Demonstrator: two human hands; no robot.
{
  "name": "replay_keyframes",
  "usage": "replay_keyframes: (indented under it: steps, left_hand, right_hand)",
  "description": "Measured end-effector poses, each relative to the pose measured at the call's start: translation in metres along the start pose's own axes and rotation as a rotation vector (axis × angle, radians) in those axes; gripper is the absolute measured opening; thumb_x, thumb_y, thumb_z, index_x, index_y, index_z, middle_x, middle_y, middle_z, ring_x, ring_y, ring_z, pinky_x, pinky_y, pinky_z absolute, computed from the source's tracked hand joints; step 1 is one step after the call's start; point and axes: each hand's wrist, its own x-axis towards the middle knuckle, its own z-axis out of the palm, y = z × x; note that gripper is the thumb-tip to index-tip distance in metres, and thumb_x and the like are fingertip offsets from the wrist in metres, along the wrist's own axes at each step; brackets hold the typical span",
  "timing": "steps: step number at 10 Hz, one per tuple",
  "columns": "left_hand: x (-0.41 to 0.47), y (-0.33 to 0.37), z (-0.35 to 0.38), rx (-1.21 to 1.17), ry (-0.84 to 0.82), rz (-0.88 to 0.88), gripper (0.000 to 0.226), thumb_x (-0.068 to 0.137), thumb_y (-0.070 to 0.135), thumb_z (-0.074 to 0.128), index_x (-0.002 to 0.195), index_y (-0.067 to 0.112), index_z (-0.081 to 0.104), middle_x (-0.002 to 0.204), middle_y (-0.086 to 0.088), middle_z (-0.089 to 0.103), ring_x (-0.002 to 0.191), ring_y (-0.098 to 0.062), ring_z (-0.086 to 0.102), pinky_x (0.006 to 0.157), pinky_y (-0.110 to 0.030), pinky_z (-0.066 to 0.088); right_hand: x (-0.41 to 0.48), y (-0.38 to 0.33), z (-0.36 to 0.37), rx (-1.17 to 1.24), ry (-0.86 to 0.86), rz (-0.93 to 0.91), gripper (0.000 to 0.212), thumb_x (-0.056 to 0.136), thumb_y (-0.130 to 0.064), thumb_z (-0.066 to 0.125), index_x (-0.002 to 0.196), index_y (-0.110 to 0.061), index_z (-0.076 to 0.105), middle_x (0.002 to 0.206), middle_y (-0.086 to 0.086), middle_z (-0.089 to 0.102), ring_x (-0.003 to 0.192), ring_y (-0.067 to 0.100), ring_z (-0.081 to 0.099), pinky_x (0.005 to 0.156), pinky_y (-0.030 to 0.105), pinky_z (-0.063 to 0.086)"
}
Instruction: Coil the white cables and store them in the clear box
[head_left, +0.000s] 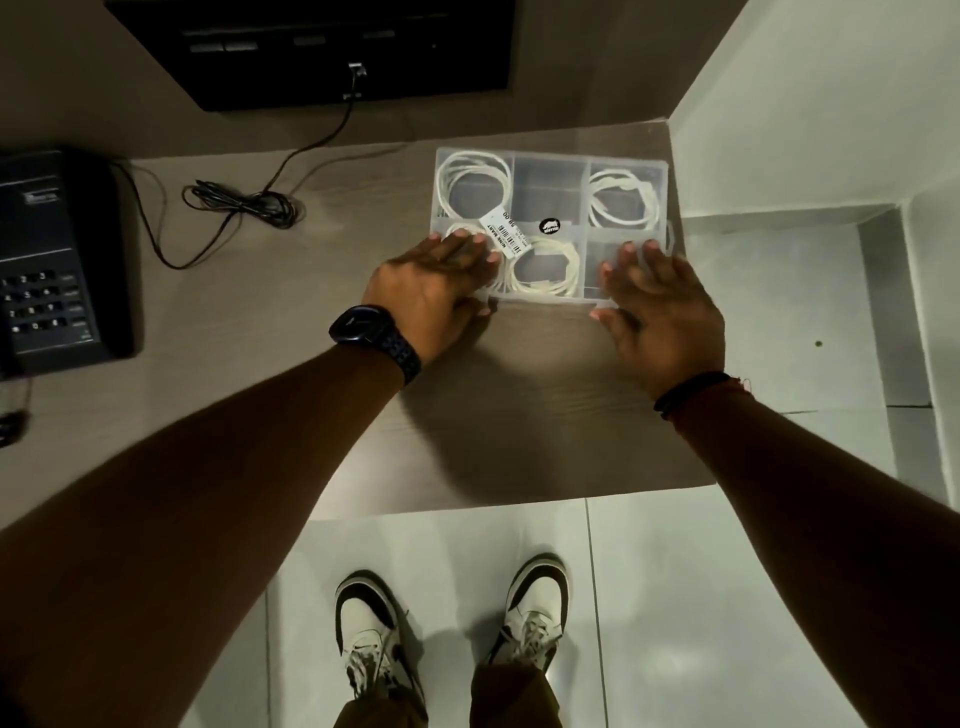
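Note:
The clear box (550, 187) lies on the desk at its far right, lid down, divided into compartments. Coiled white cables show through the lid: one at the back left (474, 183), one at the back right (625, 203), one at the front middle (543, 267), and another partly under my left hand. My left hand (441, 291) lies flat on the box's front left corner, fingers straight, thumb at the front edge. My right hand (660, 306) presses flat on the front right corner. A price label (503, 235) and a black sticker (549, 226) sit on the lid.
A black desk phone (52, 260) stands at the left, and its black cord (244, 202) is bunched on the desk behind my left arm. A dark panel (311, 47) hangs on the wall behind. The desk's right edge (680, 332) lies just beside the box; white wall and floor tiles beyond.

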Motion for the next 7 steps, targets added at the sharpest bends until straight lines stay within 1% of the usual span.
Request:
replay_keyframes:
  steps: [1,2,3,4,5,6,7]
  left_hand:
    - [0.001,0.004,0.003,0.036,0.035,0.02,0.042,0.073,0.018,0.071,0.115,0.013,0.065,0.119,-0.01,0.067,0.109,-0.027,0.063,0.092,-0.042,0.05]
    - [0.0,0.007,0.005,0.047,0.076,0.019,0.042,0.069,0.01,0.074,0.111,0.008,0.068,0.114,-0.014,0.068,0.104,-0.029,0.066,0.089,-0.043,0.051]
    - [0.004,0.008,0.007,0.043,0.065,-0.004,0.042,0.074,0.01,0.073,0.115,0.007,0.065,0.119,-0.015,0.065,0.11,-0.03,0.063,0.095,-0.043,0.048]
    - [0.025,0.008,0.001,0.047,-0.04,-0.096,0.046,0.085,0.017,0.063,0.129,0.013,0.053,0.137,-0.012,0.053,0.127,-0.029,0.049,0.103,-0.04,0.04]
    - [0.04,0.006,0.002,0.085,-0.111,-0.142,0.051,0.089,0.025,0.057,0.137,0.018,0.042,0.147,-0.007,0.041,0.136,-0.027,0.036,0.106,-0.04,0.036]
    - [0.042,0.01,-0.004,0.078,-0.205,-0.158,0.056,0.09,0.026,0.056,0.141,0.018,0.034,0.152,-0.007,0.032,0.14,-0.028,0.029,0.108,-0.041,0.033]
    - [0.041,0.017,-0.015,0.097,-0.284,-0.165,0.07,0.085,0.039,0.06,0.144,0.02,0.027,0.155,-0.009,0.024,0.141,-0.031,0.023,0.112,-0.045,0.028]
  right_hand:
    - [-0.001,0.0,0.01,-0.083,0.139,-0.054,0.036,0.08,-0.013,0.071,0.113,0.0,0.067,0.117,0.02,0.067,0.112,0.044,0.059,0.093,0.057,0.047]
    - [-0.002,0.002,0.012,-0.058,0.166,-0.076,0.035,0.082,-0.011,0.07,0.114,0.002,0.066,0.118,0.02,0.066,0.113,0.045,0.058,0.09,0.058,0.049]
    - [0.005,0.008,0.011,-0.059,0.147,-0.106,0.036,0.082,-0.01,0.07,0.115,0.004,0.064,0.119,0.023,0.065,0.112,0.046,0.057,0.09,0.06,0.049]
    - [0.034,0.019,0.008,-0.071,0.026,-0.079,0.041,0.084,-0.007,0.066,0.122,0.007,0.058,0.126,0.027,0.059,0.118,0.049,0.051,0.099,0.058,0.042]
    - [0.051,0.03,0.008,-0.02,-0.182,0.029,0.048,0.092,-0.014,0.056,0.136,-0.002,0.044,0.144,0.019,0.044,0.138,0.037,0.032,0.113,0.046,0.029]
    - [0.051,0.03,0.0,-0.01,-0.263,0.013,0.062,0.09,-0.024,0.059,0.144,-0.008,0.033,0.152,0.013,0.033,0.144,0.031,0.019,0.115,0.045,0.025]
    - [0.045,0.018,-0.011,-0.125,-0.349,-0.011,0.09,0.08,-0.047,0.065,0.149,-0.014,0.017,0.157,0.016,0.02,0.146,0.034,0.011,0.116,0.05,0.019]
